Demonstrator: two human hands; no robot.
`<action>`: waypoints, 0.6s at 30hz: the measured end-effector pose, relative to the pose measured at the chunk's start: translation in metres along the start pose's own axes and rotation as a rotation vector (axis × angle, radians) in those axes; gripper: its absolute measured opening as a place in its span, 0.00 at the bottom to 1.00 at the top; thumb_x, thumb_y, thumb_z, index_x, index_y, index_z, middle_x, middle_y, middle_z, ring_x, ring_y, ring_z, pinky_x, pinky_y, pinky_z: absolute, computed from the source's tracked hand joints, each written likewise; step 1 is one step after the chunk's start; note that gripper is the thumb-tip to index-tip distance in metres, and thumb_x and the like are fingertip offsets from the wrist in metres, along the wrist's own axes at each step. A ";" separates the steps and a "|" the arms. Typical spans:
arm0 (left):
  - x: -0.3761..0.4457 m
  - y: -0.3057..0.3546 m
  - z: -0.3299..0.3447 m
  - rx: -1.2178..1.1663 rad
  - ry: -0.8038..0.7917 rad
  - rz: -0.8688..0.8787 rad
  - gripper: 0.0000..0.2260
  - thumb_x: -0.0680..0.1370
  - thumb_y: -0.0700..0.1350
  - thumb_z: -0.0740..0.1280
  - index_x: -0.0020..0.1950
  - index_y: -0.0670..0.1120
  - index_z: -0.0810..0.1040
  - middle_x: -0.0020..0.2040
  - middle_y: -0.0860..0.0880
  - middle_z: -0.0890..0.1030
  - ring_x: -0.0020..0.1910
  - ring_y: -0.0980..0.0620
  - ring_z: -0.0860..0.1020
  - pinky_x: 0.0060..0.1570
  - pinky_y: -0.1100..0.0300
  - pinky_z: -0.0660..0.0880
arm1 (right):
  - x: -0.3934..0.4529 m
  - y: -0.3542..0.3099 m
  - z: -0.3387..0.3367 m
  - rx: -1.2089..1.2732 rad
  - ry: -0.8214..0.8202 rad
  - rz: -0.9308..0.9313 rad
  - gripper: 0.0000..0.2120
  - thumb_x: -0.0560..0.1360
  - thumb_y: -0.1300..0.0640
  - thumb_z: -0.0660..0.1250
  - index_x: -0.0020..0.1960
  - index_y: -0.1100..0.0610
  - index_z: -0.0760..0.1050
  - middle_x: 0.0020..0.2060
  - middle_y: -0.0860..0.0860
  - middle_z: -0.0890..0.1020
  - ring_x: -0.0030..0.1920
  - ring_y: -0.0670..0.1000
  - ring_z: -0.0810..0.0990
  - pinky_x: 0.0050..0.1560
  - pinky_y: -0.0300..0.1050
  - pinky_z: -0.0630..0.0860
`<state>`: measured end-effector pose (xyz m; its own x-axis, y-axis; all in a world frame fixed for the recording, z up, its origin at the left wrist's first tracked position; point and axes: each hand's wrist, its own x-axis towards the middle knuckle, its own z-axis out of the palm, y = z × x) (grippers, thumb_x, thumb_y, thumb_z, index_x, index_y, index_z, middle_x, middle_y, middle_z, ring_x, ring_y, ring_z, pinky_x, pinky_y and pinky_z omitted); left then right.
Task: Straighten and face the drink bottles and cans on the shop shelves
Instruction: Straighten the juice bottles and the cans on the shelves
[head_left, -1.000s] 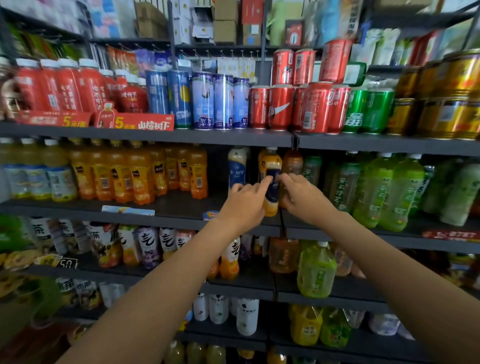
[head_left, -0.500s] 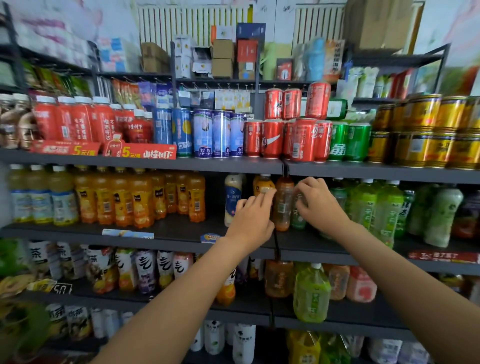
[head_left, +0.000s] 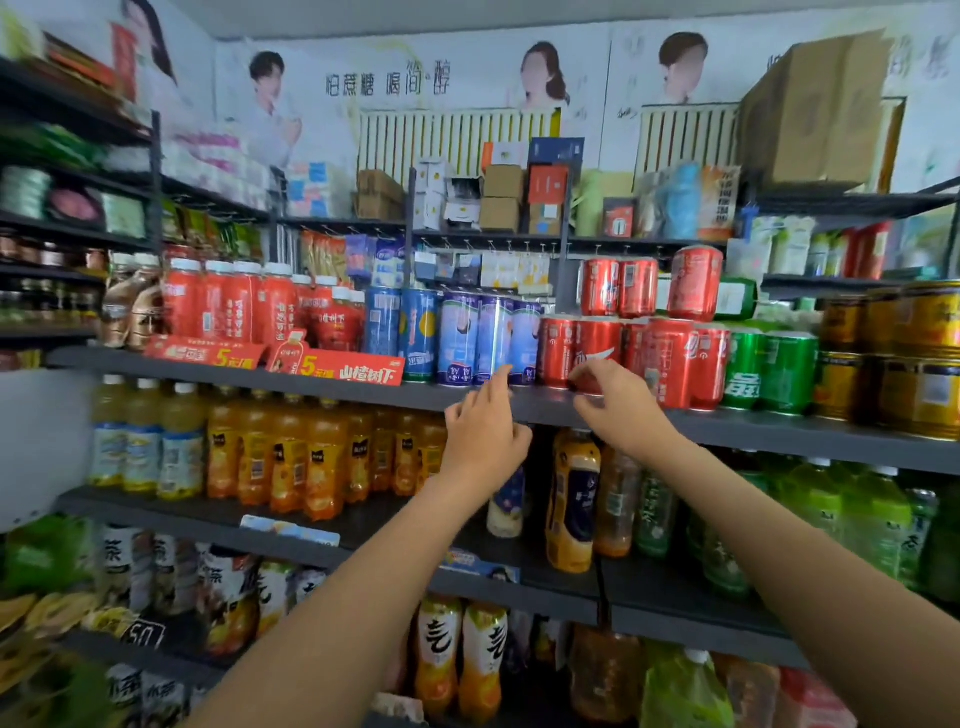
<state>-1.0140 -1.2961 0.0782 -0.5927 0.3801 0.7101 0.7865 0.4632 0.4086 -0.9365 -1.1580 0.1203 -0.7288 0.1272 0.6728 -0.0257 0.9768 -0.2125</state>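
1. Right hand (head_left: 618, 402) is seen at the red can (head_left: 597, 353), fingertips at its base, grip unconfirmed; left hand (head_left: 485, 434) is empty, 1 finger raised.
2. Can stands upright on the shelf (head_left: 779, 431), directly ahead of the right hand, the nearer one.

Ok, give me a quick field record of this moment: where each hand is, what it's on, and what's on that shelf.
left hand: raised at the can shelf's front edge, fingers loosely curled, index finger up toward the blue-and-white cans; holds nothing
right hand: at the base of a front-row red can, fingertips on or near it; grip unclear
can shelf: left to right, red bottles, blue cans, red cans, green cans, gold cans
stacked: three red cans on the second tier
image: blurred
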 end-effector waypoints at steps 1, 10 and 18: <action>0.005 -0.006 -0.004 0.004 0.020 -0.017 0.30 0.77 0.43 0.63 0.75 0.46 0.52 0.65 0.50 0.71 0.65 0.50 0.68 0.68 0.49 0.57 | 0.009 -0.007 0.005 0.033 -0.037 -0.005 0.14 0.76 0.62 0.63 0.62 0.63 0.70 0.58 0.57 0.76 0.59 0.55 0.74 0.56 0.39 0.66; 0.052 -0.094 -0.052 -0.125 0.175 -0.165 0.28 0.77 0.46 0.65 0.73 0.46 0.56 0.62 0.51 0.73 0.62 0.49 0.71 0.66 0.47 0.58 | 0.090 -0.081 0.067 0.034 -0.142 -0.114 0.28 0.74 0.60 0.68 0.71 0.61 0.61 0.69 0.57 0.69 0.69 0.55 0.66 0.66 0.45 0.64; 0.087 -0.183 -0.076 0.153 0.031 0.070 0.25 0.78 0.50 0.61 0.74 0.53 0.58 0.75 0.45 0.55 0.73 0.44 0.54 0.70 0.49 0.52 | 0.149 -0.130 0.137 -0.473 0.068 -0.006 0.43 0.73 0.57 0.69 0.77 0.52 0.44 0.76 0.58 0.46 0.74 0.60 0.52 0.71 0.53 0.56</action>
<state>-1.1962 -1.4086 0.1083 -0.5304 0.3920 0.7517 0.7883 0.5543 0.2672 -1.1356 -1.2897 0.1513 -0.6826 0.1173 0.7213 0.2962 0.9467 0.1264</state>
